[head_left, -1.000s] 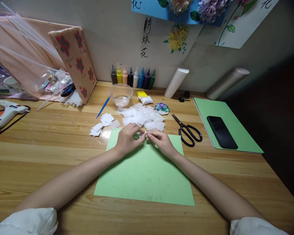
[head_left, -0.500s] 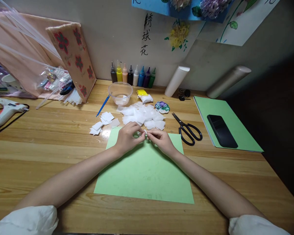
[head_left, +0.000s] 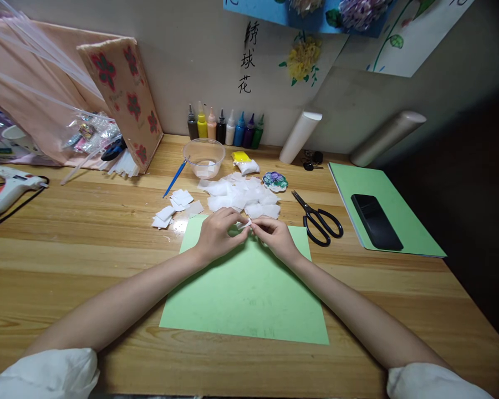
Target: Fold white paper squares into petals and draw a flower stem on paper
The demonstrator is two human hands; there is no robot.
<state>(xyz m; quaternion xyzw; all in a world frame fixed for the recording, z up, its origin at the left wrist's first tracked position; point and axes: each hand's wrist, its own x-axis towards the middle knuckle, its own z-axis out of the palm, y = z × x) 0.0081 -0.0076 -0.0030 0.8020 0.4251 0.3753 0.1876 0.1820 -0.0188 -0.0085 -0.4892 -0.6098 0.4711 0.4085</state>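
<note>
Pinching with our left hand (head_left: 219,235) and right hand (head_left: 276,238), fingertips close together, we hold a small white piece (head_left: 244,224) near the far edge of the green sheet (head_left: 249,293). More of it shows than a moment ago. Beyond the sheet lie white scraps (head_left: 241,194); to its right, scissors (head_left: 309,211).

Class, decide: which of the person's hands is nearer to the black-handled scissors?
Right. The right hand is left of the scissors, not touching them; the left hand is farther left.
</note>
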